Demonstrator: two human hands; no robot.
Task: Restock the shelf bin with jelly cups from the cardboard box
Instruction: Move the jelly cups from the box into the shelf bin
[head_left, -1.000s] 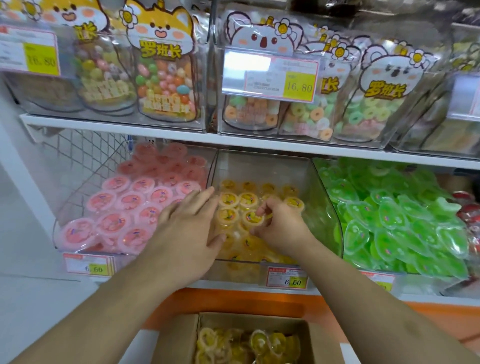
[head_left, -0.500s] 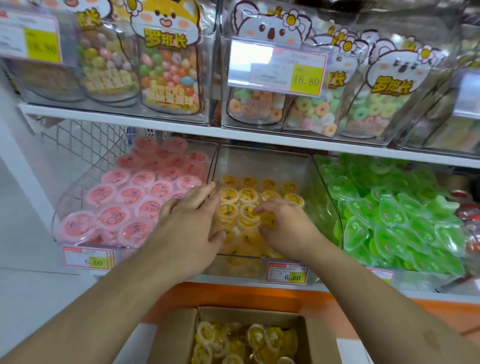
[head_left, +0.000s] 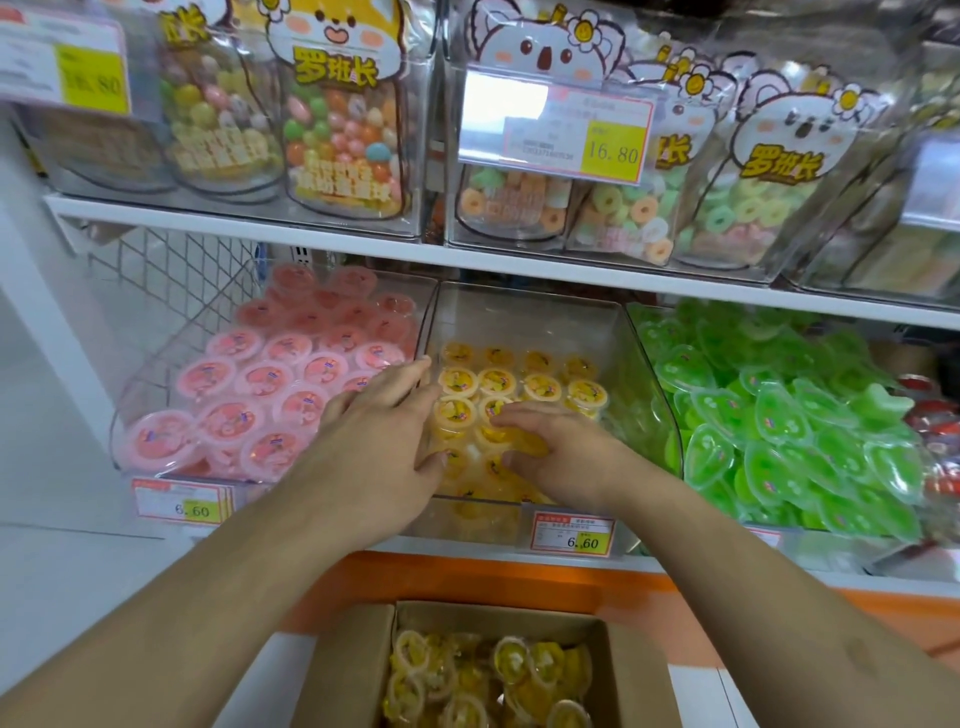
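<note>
With your left hand (head_left: 379, 441) flat and right hand (head_left: 556, 452) cupping a jelly cup (head_left: 524, 441), seat it level in the shelf bin (head_left: 524, 317).

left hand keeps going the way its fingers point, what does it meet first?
Probably the yellow jelly cups in the rear rows of the middle bin; the left hand points up-right across them. Depth is unclear; beyond is the bin's back wall.

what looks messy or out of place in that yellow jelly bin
The back rows of yellow jelly cups sit lid-up in neat lines. Near the hands, the cup under the right hand lies tipped on its side. Nothing looks spilled or damaged.
</note>
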